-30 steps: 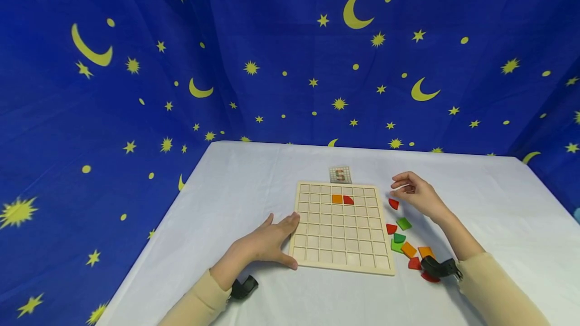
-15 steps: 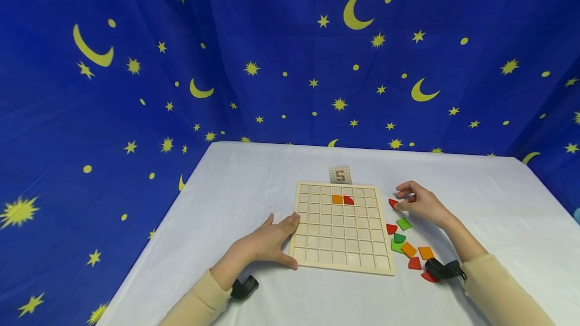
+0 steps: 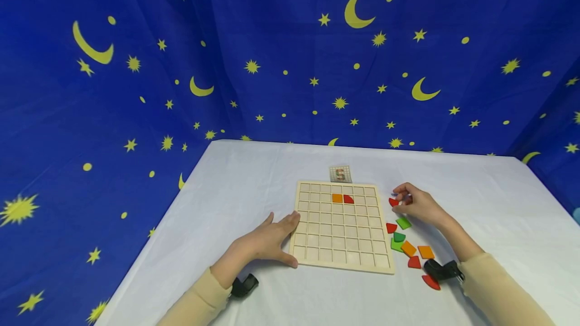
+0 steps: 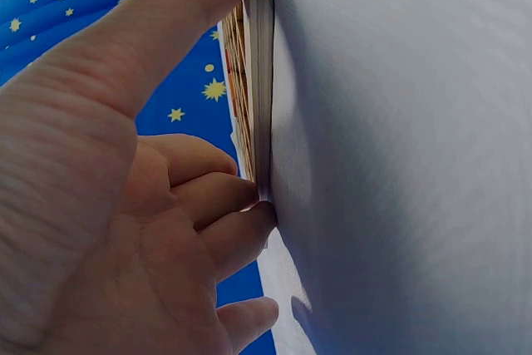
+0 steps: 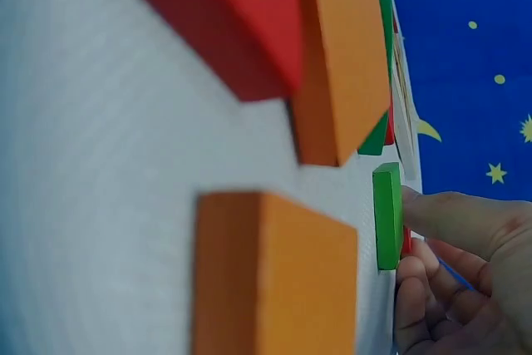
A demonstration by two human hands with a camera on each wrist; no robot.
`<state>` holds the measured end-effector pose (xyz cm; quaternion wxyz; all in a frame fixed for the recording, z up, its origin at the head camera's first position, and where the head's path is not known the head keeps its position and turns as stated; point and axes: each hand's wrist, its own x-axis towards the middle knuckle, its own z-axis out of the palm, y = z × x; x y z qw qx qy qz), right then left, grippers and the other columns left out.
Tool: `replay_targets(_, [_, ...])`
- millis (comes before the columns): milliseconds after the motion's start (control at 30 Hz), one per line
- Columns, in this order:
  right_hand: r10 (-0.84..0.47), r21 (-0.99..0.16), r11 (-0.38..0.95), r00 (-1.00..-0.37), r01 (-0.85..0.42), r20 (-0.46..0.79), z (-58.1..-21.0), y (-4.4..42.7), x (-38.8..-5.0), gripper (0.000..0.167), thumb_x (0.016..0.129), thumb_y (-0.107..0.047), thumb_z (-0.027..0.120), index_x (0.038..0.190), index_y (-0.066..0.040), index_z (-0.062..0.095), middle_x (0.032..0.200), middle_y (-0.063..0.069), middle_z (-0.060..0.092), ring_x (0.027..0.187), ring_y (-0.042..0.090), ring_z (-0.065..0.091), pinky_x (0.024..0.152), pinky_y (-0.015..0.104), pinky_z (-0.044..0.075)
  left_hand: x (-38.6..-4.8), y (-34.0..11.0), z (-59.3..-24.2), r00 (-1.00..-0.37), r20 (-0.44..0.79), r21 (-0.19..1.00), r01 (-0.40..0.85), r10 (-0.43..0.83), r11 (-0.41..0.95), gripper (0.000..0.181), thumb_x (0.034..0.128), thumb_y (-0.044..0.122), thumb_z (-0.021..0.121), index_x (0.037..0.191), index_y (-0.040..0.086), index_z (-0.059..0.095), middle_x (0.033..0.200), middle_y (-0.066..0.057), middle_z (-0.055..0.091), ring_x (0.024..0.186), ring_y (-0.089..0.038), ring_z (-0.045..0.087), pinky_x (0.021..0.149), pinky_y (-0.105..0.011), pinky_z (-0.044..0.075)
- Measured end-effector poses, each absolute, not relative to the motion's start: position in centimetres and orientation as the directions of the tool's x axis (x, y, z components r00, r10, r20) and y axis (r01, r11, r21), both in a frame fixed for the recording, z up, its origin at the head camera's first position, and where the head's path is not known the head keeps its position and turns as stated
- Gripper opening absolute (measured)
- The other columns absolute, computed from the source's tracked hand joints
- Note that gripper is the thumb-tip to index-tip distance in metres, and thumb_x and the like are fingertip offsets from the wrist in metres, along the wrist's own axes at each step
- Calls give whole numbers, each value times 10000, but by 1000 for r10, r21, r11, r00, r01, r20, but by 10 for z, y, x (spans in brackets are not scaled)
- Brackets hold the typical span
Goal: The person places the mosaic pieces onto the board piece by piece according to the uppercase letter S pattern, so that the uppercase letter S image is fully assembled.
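Observation:
A pale wooden grid board [image 3: 340,228] lies on the table, with an orange square tile [image 3: 337,198] and a red quarter-round tile [image 3: 348,199] in its upper cells. My left hand [image 3: 265,240] rests along its left edge, fingers extended and thumb spread toward the near corner; the left wrist view shows fingertips touching the rim. Right of the board, my right hand [image 3: 421,206] pinches another red quarter-round tile [image 3: 393,202] between thumb and fingers, low at the table. In the right wrist view, a green tile [image 5: 387,218] partly hides that pinch.
A small pattern card [image 3: 340,174] lies behind the board. Several loose tiles spread along the board's right side, including a light green one [image 3: 403,223], an orange one [image 3: 426,252] and a red one [image 3: 431,282]. A starry blue curtain [image 3: 290,54] hangs behind the table.
My right hand has come down and its fingers have closed around the red quarter-round tile to the right of the board. The left hand keeps its place.

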<state>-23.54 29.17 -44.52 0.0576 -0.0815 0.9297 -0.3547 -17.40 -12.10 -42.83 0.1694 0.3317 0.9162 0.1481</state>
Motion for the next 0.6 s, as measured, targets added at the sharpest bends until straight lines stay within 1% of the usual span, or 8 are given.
replay_targets(267, [-197,-616,776,-980,-137,-30,-444,289,-234,469,818,-196,738,1144,45,500,826,51,524,712,191,469,600,278,399,-175,-121,-429,-723,-210,379,560,658,736,1116,707,559,745,1495,2,183,1546,-138,161,1402,-230,199,1101,-547,50])
replay_targets(433, [-184,-588,797,-983,-141,-14,-443,287,-232,513,814,-250,751,1137,54,492,778,43,508,672,182,456,573,291,383,-174,-121,-428,-722,-207,382,562,660,734,1113,707,554,747,1492,-4,189,1544,-143,165,1402,-235,198,1098,-554,51])
replay_targets(500, [-180,-577,803,-984,-145,-4,-443,287,-232,534,802,-268,762,1140,52,498,806,54,526,690,189,468,593,303,399,-174,-121,-428,-722,-207,382,562,660,734,1111,708,554,747,1492,-4,192,1544,-143,168,1401,-237,202,1099,-552,53])
replay_targets(600, [-180,-578,803,-984,-149,3,-443,287,-234,556,783,-272,776,1157,39,507,919,100,572,746,206,480,636,318,419,-174,-120,-428,-723,-205,381,562,659,734,1111,707,552,750,1491,-5,195,1543,-144,172,1399,-239,209,1101,-548,56])
